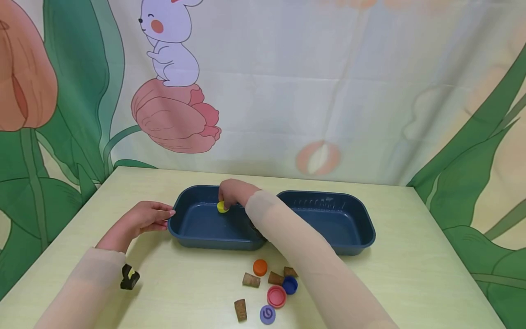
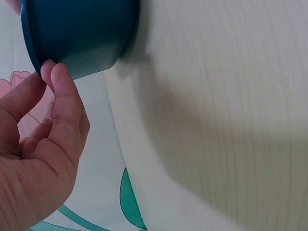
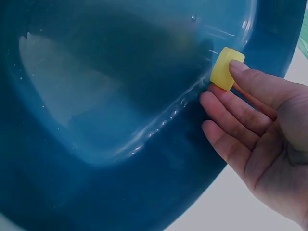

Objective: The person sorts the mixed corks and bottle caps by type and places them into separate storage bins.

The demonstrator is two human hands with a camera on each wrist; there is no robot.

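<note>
Two dark blue basins stand side by side on a pale wooden table. My left hand (image 1: 149, 216) pinches the left end of the left basin (image 1: 218, 243) at its rim; the left wrist view shows thumb and fingertips there, the fingers against the outer wall (image 2: 91, 57). Over the inside of that basin, my right hand (image 3: 260, 115) holds a yellow bottle cap (image 3: 222, 72) between thumb and fingers. Small bubbles and glints like water show below it in the right wrist view. The right sleeve (image 1: 304, 242) hides part of both basins in the head view.
In front of the basins lie an orange cap (image 1: 260, 267), a pink cap (image 1: 276, 296), a blue cap (image 1: 290, 285), a purple cap (image 1: 267, 315) and several corks (image 1: 240, 310). The right basin (image 1: 349, 250) stands beside the left one. A printed curtain (image 1: 263, 114) hangs behind the table.
</note>
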